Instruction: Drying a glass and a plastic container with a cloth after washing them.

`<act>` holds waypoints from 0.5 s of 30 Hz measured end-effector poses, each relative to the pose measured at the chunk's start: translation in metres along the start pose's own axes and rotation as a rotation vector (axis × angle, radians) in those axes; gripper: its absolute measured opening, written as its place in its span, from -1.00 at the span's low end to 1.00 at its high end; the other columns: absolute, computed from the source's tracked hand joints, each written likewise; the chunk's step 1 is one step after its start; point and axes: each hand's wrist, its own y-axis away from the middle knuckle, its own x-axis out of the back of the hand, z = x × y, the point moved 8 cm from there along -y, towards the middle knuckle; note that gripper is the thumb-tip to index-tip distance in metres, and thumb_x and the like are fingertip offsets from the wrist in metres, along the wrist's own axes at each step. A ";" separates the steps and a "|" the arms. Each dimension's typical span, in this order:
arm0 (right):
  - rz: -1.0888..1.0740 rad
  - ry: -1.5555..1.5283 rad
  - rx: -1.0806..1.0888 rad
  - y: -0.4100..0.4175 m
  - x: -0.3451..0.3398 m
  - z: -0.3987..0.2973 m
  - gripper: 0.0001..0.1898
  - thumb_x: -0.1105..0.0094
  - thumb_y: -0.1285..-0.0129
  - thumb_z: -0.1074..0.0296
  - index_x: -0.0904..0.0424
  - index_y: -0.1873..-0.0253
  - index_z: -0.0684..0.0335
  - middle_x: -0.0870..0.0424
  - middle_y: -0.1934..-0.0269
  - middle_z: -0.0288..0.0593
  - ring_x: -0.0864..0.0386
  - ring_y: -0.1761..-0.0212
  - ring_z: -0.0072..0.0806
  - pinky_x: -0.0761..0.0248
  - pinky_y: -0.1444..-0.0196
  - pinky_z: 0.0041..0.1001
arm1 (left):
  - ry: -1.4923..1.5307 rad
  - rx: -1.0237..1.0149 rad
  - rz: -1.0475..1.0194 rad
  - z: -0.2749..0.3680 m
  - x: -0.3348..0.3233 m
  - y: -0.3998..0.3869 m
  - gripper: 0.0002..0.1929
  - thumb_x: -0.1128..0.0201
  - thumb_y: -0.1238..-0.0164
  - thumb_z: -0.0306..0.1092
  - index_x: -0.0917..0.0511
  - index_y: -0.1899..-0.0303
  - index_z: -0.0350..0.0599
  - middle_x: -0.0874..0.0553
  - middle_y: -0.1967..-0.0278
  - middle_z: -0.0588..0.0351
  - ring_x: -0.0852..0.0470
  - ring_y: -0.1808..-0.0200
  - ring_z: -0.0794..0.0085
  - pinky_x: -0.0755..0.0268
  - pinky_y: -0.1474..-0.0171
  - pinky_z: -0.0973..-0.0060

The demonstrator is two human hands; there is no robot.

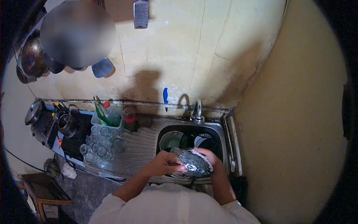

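Observation:
Over the front of the stainless steel sink (221,140), both hands are on a shiny, glassy item wrapped in or made of clear material (195,165); its exact kind is unclear. My left hand (167,163) grips its left side with thumb and fingers. On its upper right, my right hand (208,156) is closed around the edge, with a whitish, bumpy strip, perhaps a cloth or scrubber, between hand and item. Behind them in the basin lie a pale green round dish (172,140) and a dark perforated basket (205,140).
A metal faucet (198,112) rises behind the basin. Many clear glasses (102,151) stand on the left drainboard (139,145), beside a translucent plastic bin (119,117). Farther left are a kettle (68,125) and a stove (74,145). A blue-handled knife (165,96) is at the wall pipe.

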 end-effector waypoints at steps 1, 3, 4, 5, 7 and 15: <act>-0.105 0.093 -0.107 -0.003 0.003 0.004 -0.54 0.20 -0.41 0.07 -0.45 -0.09 0.38 -0.63 0.08 0.03 -0.63 0.11 -0.31 -0.50 0.01 -0.38 | 0.001 -0.001 -0.008 0.004 -0.001 -0.003 -0.83 -0.36 -0.18 -0.38 -0.68 0.22 -0.20 -0.74 0.35 0.18 -0.59 0.37 0.68 -0.45 0.25 0.62; -0.210 0.186 -0.215 -0.001 -0.005 0.011 -0.55 0.17 -0.41 0.04 -0.51 -0.02 0.36 -0.65 0.12 -0.02 -0.64 0.15 -0.38 -0.52 0.05 -0.42 | -0.122 -0.017 -0.086 0.013 -0.009 -0.009 -0.83 -0.35 -0.18 -0.39 -0.66 0.24 -0.26 -0.74 0.35 0.13 -0.63 0.34 0.63 -0.49 0.21 0.58; -0.086 0.295 -0.144 -0.002 -0.009 0.006 -0.56 0.16 -0.42 0.02 -0.52 0.02 0.33 -0.66 0.17 -0.07 -0.64 0.20 -0.43 -0.51 0.09 -0.46 | -0.123 -0.017 -0.081 0.008 -0.006 -0.010 -0.83 -0.35 -0.18 -0.39 -0.66 0.24 -0.26 -0.74 0.35 0.13 -0.63 0.34 0.63 -0.49 0.21 0.58; 0.038 0.403 -0.070 -0.002 -0.012 0.001 -0.56 0.15 -0.43 0.00 -0.54 0.06 0.30 -0.67 0.22 -0.13 -0.63 0.24 -0.47 -0.51 0.12 -0.50 | 0.056 -0.006 -0.030 -0.003 0.001 -0.011 -0.82 -0.35 -0.18 -0.36 -0.66 0.27 -0.27 -0.73 0.38 0.08 -0.68 0.32 0.53 -0.51 0.23 0.56; 0.210 0.831 0.113 0.001 -0.016 -0.009 -0.61 0.15 -0.45 0.05 -0.50 0.01 0.29 -0.63 0.23 -0.25 -0.58 0.25 -0.57 -0.47 0.16 -0.53 | 0.231 0.001 0.020 -0.022 0.013 -0.010 -0.80 -0.34 -0.18 -0.33 -0.66 0.29 -0.29 -0.73 0.40 0.02 -0.72 0.31 0.43 -0.53 0.25 0.53; -0.027 0.721 0.012 -0.012 -0.027 0.004 -0.56 -0.17 -0.26 0.12 -0.41 -0.11 0.30 -0.59 0.14 -0.21 -0.57 0.19 -0.56 -0.47 0.13 -0.51 | 0.052 0.069 -0.172 -0.008 -0.003 -0.017 -0.79 -0.40 -0.09 -0.37 -0.66 0.31 -0.33 -0.75 0.37 0.01 -0.72 0.30 0.45 -0.53 0.21 0.56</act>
